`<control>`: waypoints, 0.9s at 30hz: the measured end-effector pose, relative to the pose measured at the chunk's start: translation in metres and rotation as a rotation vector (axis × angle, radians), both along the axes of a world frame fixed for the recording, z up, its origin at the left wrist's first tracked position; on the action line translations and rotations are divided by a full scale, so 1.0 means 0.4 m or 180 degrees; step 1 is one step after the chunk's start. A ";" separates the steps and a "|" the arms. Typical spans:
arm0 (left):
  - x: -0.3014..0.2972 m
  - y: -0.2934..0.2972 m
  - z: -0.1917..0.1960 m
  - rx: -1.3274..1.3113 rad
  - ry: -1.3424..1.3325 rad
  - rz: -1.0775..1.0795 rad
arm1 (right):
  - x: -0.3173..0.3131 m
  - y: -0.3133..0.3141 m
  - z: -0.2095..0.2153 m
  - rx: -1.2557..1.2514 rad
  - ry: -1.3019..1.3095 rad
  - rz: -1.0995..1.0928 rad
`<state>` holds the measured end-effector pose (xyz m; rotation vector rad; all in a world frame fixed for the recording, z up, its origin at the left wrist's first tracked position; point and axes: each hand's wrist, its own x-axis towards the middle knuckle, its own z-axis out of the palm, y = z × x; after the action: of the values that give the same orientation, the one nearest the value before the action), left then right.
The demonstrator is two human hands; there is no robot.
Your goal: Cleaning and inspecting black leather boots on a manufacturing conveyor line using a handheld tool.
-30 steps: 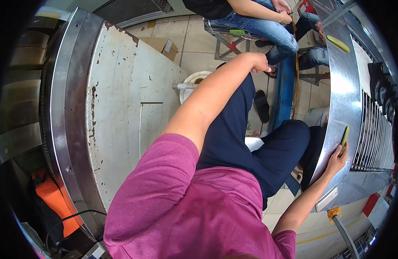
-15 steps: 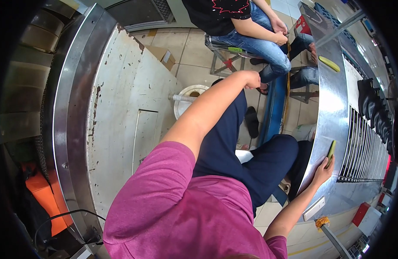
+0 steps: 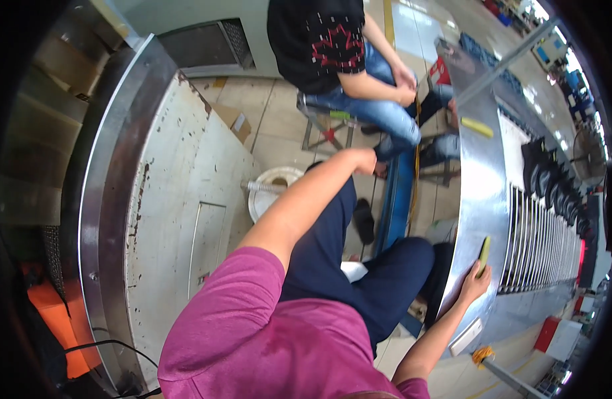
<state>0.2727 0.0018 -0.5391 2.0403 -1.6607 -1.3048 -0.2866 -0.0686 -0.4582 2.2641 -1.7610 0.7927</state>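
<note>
Your left hand (image 3: 364,161) rests closed on your knee, well apart from the work and holding nothing that shows. Further right, your right hand (image 3: 474,284) lies on the curved polished steel table (image 3: 475,199), fingers pinching the near end of a slim yellow-green strip (image 3: 483,253) that lies flat on the metal, just left of the row of grey slats (image 3: 538,239). Judged step: positioning the strip. The next move calls for a steady, controlled slide.

We cannot see our left hand's (image 3: 364,161) fingers, curled out of sight beyond the knee; the seated person's (image 3: 339,53) head is cut off at the top edge; the dark items (image 3: 552,179) beside the rollers (image 3: 538,246) are too small to identify.
</note>
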 end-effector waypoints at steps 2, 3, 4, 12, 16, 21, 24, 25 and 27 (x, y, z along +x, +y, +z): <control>-0.034 -0.009 0.010 -0.0003 -0.0015 0.0005 | -0.023 0.019 0.002 -0.0153 -0.0032 0.0006; -0.033 -0.010 0.010 0.0038 0.0023 0.0020 | -0.027 0.017 0.001 -0.0192 0.0014 -0.0012; -0.060 -0.028 0.036 -0.0020 -0.0182 -0.0245 | -0.054 0.026 0.001 -0.0219 0.0107 -0.0117; -0.069 -0.042 0.051 0.0021 0.0074 0.0260 | -0.048 0.000 0.006 -0.0010 0.0012 -0.0230; -0.049 -0.018 0.056 0.0030 0.0273 0.0612 | -0.049 0.003 -0.003 0.0039 0.0135 -0.0253; -0.053 -0.019 0.065 -0.0140 -0.0139 0.0164 | -0.062 0.002 -0.007 -0.0012 0.0031 -0.0227; -0.043 -0.015 0.051 -0.0171 -0.0051 0.0246 | -0.046 0.000 -0.001 0.0041 0.0038 -0.0170; -0.021 -0.003 0.032 -0.0178 -0.0047 0.0252 | -0.008 -0.005 0.007 0.0041 -0.0071 -0.0068; -0.049 -0.011 0.050 -0.0036 -0.0036 0.0242 | -0.023 0.006 0.012 -0.0034 -0.0116 -0.0056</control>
<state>0.2532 -0.0027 -0.5192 2.0864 -1.5749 -1.2588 -0.2960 -0.0663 -0.4534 2.2380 -1.7855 0.8432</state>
